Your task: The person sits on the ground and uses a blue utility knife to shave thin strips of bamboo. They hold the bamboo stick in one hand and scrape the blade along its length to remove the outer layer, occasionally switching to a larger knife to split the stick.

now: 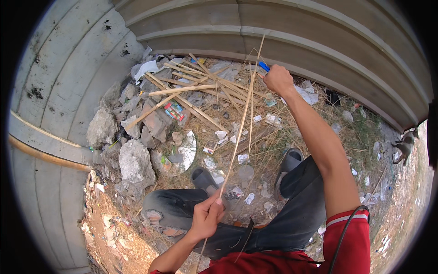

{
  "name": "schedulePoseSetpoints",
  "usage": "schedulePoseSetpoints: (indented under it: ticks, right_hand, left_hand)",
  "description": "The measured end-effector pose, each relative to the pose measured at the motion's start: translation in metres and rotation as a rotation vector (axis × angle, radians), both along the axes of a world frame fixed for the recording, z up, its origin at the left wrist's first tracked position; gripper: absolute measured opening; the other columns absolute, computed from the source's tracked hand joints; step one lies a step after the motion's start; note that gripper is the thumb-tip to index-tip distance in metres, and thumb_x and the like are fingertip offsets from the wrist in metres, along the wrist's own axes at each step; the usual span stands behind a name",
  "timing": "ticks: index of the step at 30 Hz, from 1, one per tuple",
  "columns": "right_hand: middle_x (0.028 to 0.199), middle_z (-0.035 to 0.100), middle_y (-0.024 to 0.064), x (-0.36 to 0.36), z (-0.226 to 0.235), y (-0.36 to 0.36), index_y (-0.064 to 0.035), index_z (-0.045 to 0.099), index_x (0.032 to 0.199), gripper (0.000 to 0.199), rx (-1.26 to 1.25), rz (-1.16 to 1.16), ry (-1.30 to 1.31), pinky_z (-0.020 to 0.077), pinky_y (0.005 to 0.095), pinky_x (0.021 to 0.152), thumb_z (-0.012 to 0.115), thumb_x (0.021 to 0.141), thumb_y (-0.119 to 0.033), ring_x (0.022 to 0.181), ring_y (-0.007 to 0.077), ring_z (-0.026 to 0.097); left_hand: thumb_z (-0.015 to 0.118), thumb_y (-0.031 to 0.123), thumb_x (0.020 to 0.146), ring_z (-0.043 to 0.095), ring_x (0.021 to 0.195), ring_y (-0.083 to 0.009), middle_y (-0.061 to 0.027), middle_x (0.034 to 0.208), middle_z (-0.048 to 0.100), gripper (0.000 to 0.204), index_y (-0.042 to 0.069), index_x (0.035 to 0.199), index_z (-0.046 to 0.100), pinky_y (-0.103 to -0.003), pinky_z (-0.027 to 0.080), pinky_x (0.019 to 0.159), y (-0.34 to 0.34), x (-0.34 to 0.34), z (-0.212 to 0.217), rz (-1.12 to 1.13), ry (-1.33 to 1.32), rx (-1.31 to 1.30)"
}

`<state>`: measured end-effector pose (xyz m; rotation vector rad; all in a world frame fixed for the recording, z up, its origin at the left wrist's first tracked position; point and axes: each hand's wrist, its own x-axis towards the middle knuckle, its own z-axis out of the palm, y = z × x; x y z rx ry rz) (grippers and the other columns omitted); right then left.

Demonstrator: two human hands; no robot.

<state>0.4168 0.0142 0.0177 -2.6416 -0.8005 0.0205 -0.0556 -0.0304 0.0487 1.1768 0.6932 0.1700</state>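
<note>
Tan strip (pixel 238 139) is running through the left hand (pixel 206 218), fingers clasping it, up toward the right hand (pixel 279 81), fingers gripping a blue tool (pixel 263 66), tip unclear. Probably handling light, springy, splintery; pinching just above the left fingers is suiting it.

Thin strip (pixel 237 144) in left hand (pixel 207 218)

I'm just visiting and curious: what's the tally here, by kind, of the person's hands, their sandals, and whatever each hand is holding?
Hands (left hand, right hand): 2
Slide sandals: 2
Long thin strip in the left hand: 1
Blue tool in the right hand: 1
Total: 6
</note>
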Motion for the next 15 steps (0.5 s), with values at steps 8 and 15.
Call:
schedulePoseSetpoints:
  ticks: [8, 15]
  right_hand:
    - [0.112, 0.071, 0.0248, 0.128, -0.035, -0.127, -0.0003, 0.071, 0.107, 0.033, -0.079, -0.367, -0.036, 0.0551, 0.0492, 0.092, 0.064, 0.086, -0.025, 0.107, 0.0423, 0.068]
    - [0.075, 0.070, 0.0220, 0.051, 0.021, -0.058, 0.0025, 0.069, 0.080, 0.042, 0.295, 0.090, 0.166, 0.0533, 0.0434, 0.076, 0.071, 0.082, -0.040, 0.077, 0.0390, 0.069]
  left_hand:
    - [0.042, 0.020, 0.110, 0.027, 0.050, -0.0048, 0.0038, 0.066, 0.032, 0.042, -0.001, 0.146, 0.048, -0.023, 0.027, 0.046, -0.032, -0.128, -0.013, 0.111, 0.074, -0.155]
    - [0.041, 0.031, 0.110, 0.028, 0.043, -0.0058, 0.0026, 0.066, 0.032, 0.048, 0.002, 0.149, 0.043, -0.023, 0.027, 0.038, -0.002, -0.045, 0.001, 0.208, -0.146, -0.241]
